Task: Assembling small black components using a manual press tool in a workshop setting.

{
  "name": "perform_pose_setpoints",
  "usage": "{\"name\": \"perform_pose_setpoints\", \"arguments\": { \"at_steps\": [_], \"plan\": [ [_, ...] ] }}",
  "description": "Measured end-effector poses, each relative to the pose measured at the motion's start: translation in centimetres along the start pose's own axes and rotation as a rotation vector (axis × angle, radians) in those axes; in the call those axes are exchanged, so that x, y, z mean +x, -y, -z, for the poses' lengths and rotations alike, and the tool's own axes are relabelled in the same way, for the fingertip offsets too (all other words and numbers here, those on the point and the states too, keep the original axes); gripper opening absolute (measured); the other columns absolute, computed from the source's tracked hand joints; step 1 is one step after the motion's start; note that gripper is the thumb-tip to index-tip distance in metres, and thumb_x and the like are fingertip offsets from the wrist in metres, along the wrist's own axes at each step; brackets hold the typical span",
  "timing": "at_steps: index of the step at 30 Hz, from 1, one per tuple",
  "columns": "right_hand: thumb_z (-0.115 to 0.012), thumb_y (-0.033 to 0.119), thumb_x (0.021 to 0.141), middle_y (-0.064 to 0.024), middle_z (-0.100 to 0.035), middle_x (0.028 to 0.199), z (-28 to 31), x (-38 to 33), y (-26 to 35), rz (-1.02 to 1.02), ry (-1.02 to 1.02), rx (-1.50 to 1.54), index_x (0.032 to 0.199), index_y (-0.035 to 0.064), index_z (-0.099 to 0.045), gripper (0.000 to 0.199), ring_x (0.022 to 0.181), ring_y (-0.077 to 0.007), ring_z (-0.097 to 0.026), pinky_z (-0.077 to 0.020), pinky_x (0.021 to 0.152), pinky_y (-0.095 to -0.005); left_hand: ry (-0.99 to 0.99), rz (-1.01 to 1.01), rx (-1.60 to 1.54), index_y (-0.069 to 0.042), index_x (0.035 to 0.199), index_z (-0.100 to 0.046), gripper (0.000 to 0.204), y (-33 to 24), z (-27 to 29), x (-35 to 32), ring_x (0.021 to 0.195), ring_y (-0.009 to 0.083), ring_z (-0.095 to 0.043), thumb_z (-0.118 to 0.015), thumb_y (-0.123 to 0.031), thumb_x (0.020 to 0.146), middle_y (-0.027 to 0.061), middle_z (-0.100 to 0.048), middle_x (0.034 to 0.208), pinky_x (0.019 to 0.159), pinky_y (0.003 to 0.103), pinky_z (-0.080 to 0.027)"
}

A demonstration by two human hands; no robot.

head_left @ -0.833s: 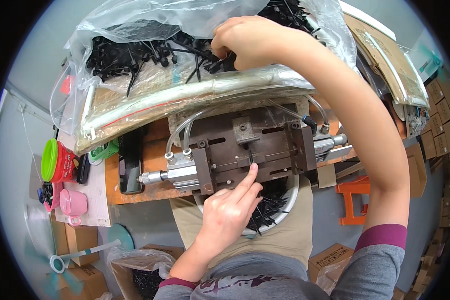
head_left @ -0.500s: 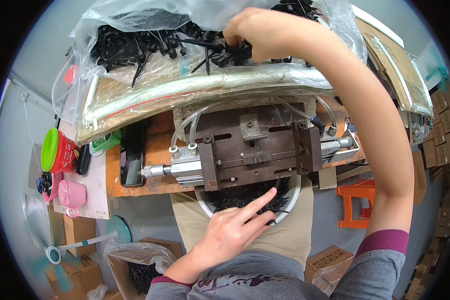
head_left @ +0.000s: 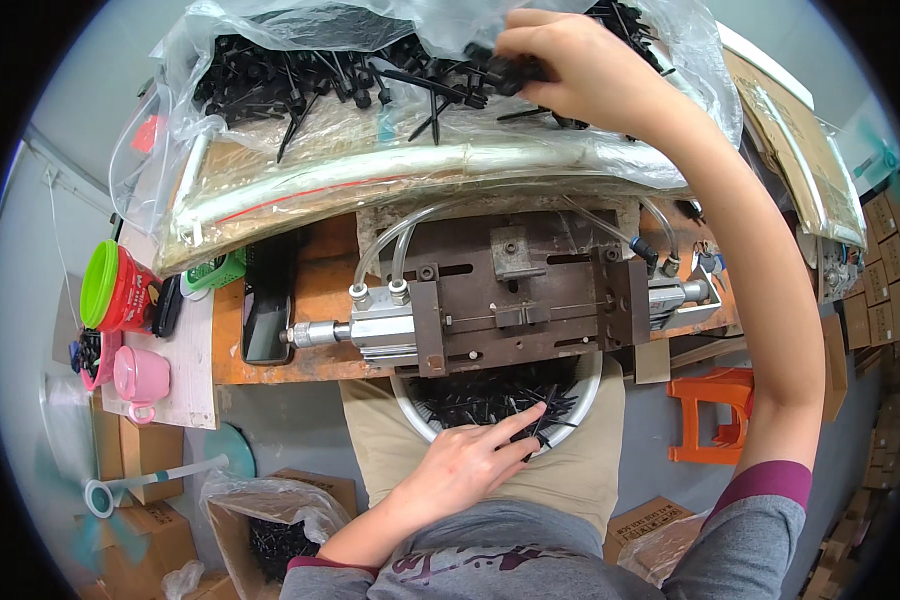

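Note:
My right hand reaches over the far side of the bench, its fingers closed around a bunch of black plastic parts with thick heads. The bunch is just above a pile of similar black parts with thin stems, lying in a clear plastic bag. My left hand lies at the near rim of a white basin on my lap, fingers stretched and apart. Thin black pieces fill the basin under the fingertips. Between both hands stands a dark metal fixture with air cylinders.
A phone lies left of the fixture, near a red bucket with a green rim and a pink cup. Clear air hoses arch over the bench. An orange stool stands right; cartons and a fan are lower left.
My right hand has come up slightly and to the right, lifting black parts off the pile. My left hand has shifted little, its fingers lower over the basin. The view has moved slightly.

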State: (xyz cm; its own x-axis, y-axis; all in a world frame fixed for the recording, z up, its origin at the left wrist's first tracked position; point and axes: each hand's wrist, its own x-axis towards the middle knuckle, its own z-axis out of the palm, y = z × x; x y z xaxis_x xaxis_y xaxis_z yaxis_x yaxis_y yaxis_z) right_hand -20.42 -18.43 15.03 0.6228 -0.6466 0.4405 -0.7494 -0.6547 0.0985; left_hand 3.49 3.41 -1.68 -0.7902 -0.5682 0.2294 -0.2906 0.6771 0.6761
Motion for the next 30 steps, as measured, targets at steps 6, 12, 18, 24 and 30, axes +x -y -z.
{"name": "perform_pose_setpoints", "arguments": {
  "at_steps": [6, 12, 18, 24, 30],
  "plan": [
    [-0.073, 0.006, 0.079, -0.005, -0.063, 0.084, 1.8, -2.7, -0.8, -0.453, -0.202, 0.431, 0.099, 0.0014, -0.067, 0.022, 0.074, -0.014, -0.06, -0.0481, 0.066, -0.0288, 0.038, 0.017, 0.014, -0.008, 0.1, -0.068, 0.025, 1.1, -1.6, -0.8, 0.07, 0.0244, -0.068, -0.075, -0.015, 0.076, 0.0082, -0.056, 0.136, 0.063, 0.033, -0.056],
    [-0.073, 0.017, 0.087, 0.0014, -0.061, 0.081, 1.3, -6.1, -1.6, -0.67, -0.379, 0.95, 0.105, 0.0033, -0.066, 0.024, 0.073, -0.0063, -0.057, -0.0453, 0.069, -0.0213, 0.078, 0.053, 0.102, -0.009, 0.098, -0.068, 0.023, 2.9, -3.9, -1.7, 0.077, 0.0245, -0.069, -0.074, -0.016, 0.077, 0.0089, -0.057, 0.134, 0.065, 0.034, -0.057],
    [-0.073, 0.012, 0.087, 0.0007, -0.062, 0.089, 0.3, -7.8, -2.7, -0.804, -0.497, 1.236, 0.108, 0.0011, -0.066, 0.025, 0.074, -0.0059, -0.055, -0.0446, 0.069, -0.0207, 0.156, 0.082, 0.193, -0.009, 0.105, -0.068, 0.033, 3.7, -5.1, -1.9, 0.091, 0.0228, -0.067, -0.075, -0.022, 0.076, 0.0116, -0.053, 0.138, 0.069, 0.035, -0.057],
    [-0.075, 0.012, 0.085, 0.001, -0.064, 0.091, 1.3, -7.3, -2.1, -0.662, -0.555, 1.121, 0.099, 0.0029, -0.071, 0.017, 0.075, -0.004, -0.055, -0.0448, 0.067, -0.02, 0.114, 0.023, 0.149, -0.01, 0.122, -0.063, 0.053, 1.3, -2.9, -0.2, 0.086, 0.0197, -0.064, -0.077, -0.029, 0.074, 0.0109, -0.052, 0.139, 0.071, 0.032, -0.055],
    [-0.075, 0.008, 0.08, -0.0022, -0.064, 0.081, 3.0, -6.4, -1.0, -0.771, -0.557, 0.963, 0.096, 0.0007, -0.069, 0.019, 0.066, -0.0075, -0.056, -0.0433, 0.061, -0.022, 0.026, -0.078, 0.129, -0.01, 0.125, -0.062, 0.058, -0.9, -0.5, 0.9, 0.078, 0.0163, -0.058, -0.079, -0.032, 0.073, 0.0076, -0.055, 0.136, 0.067, 0.028, -0.051]
  ]
}}
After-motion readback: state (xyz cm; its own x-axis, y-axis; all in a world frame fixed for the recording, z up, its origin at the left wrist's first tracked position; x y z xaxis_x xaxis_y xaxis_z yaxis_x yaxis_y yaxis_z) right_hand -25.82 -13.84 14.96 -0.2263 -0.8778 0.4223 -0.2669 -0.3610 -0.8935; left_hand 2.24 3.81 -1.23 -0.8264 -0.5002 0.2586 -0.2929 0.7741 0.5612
